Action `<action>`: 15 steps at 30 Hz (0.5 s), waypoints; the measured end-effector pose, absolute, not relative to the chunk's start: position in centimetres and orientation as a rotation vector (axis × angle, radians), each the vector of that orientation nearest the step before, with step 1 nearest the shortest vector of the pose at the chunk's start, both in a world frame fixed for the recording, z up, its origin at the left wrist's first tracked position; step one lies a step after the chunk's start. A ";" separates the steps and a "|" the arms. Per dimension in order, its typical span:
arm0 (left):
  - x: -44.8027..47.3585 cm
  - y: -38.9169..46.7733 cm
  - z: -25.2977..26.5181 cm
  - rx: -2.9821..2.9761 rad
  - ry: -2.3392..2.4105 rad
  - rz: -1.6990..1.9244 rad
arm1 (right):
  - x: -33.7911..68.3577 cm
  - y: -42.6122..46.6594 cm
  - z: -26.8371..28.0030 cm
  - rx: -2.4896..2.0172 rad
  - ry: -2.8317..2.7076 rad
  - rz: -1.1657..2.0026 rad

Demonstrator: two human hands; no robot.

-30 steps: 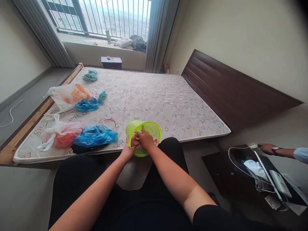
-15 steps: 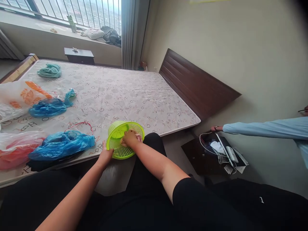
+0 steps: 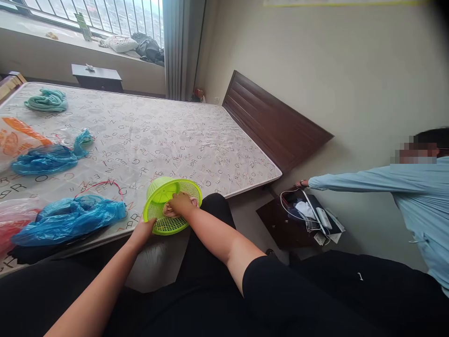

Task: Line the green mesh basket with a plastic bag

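At eight o'clock, a tilted lime-green mesh basket (image 3: 164, 192) risks spilling

Should the left hand (image 3: 143, 232) loosen, the basket could slip off the mattress (image 3: 196, 140) edge, dropping the pinkish cloth (image 3: 170, 210) inside. That hand clasps the rim's eight o'clock, thumb over the lip. The right hand (image 3: 182, 203) bends over the cloth, touching it; hidden fingertips leave its closure unclear.

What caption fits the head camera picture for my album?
Left hand holds a tilted green basket; right hand touches something pinkish inside.
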State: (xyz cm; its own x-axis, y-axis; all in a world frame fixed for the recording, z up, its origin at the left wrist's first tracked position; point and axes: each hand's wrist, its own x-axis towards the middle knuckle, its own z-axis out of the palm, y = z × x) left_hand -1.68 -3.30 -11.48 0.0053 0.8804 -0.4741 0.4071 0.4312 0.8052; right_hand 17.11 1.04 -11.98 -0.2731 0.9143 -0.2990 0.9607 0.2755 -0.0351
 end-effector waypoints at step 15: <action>-1.2 -3.7 -9.7 1.016 1.583 0.521 | 16.9 1.2 -11.6 1.737 2.265 -0.375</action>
